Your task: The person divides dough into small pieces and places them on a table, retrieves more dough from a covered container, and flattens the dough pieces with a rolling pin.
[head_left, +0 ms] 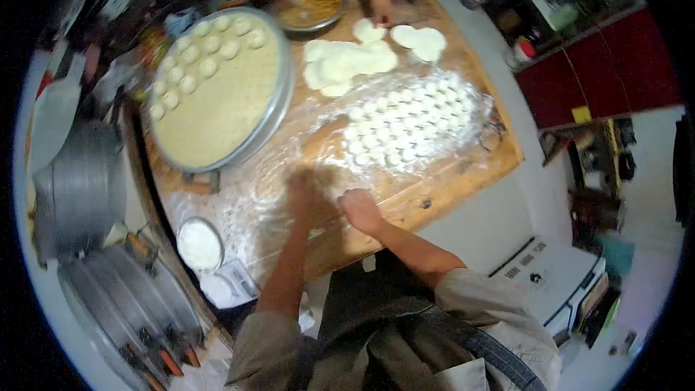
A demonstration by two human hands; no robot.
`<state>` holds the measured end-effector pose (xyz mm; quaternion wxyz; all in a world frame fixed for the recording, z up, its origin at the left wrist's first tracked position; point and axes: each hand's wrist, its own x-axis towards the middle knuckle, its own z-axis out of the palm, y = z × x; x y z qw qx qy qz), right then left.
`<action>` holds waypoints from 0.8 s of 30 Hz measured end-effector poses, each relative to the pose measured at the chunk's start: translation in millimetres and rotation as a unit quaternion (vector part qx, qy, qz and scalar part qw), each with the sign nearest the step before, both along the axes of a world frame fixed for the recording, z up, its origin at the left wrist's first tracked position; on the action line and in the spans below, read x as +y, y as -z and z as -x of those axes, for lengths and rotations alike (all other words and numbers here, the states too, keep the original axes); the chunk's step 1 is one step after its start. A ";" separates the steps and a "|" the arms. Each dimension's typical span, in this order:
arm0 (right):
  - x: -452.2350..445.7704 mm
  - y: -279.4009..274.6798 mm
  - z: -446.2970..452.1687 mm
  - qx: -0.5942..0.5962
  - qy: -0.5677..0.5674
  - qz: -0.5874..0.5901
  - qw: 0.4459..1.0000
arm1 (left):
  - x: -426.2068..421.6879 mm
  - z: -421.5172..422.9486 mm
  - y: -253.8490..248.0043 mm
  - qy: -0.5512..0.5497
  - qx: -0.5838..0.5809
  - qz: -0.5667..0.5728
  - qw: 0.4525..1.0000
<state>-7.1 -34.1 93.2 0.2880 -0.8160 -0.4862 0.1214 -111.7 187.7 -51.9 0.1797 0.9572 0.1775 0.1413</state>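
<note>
Over the floured wooden table [239, 199], my left hand [302, 192] is smeared by motion, so its fingers cannot be made out. My right hand [360, 210] is closed like a fist close to the table's front edge; whatever it may hold is hidden. Just beyond both hands lie many small floured dough pieces [409, 123] in rows. Flat rolled dough rounds [347, 64] overlap in a pile behind them, with a few more rounds [422, 43] to the right.
A large round steamer tray [217, 112] at left bears filled buns [210, 45] along its far side. Another person's hand [381, 11] touches a dough round near a bowl of filling [311, 7]. A flour bowl [199, 245] and scale [230, 284] sit front left.
</note>
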 end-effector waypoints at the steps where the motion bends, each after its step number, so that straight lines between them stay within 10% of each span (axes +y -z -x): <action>1: 3.7 -2.4 -3.9 -0.004 0.011 0.017 1.000 | -25.0 13.7 -16.4 -0.024 -0.059 0.031 0.998; 4: 44.2 8.5 -12.4 -0.080 0.069 0.021 0.994 | -56.3 9.5 -128.0 0.028 0.025 0.087 0.996; 13: 48.8 -9.5 -7.1 -0.030 -0.020 0.071 0.997 | -25.7 8.8 -135.1 0.035 0.001 0.193 0.980; 16: 44.6 -2.9 -0.4 -0.053 0.010 0.108 0.993 | -31.4 46.5 -99.0 -0.091 0.008 0.421 0.903; 21: 104.7 13.7 -16.4 -0.058 0.094 0.035 0.993 | -14.1 26.1 -152.2 0.006 0.099 0.190 0.977; 24: 88.9 -1.8 -6.1 -0.093 0.058 0.021 0.994 | -3.2 25.6 -133.8 0.006 0.082 0.244 0.966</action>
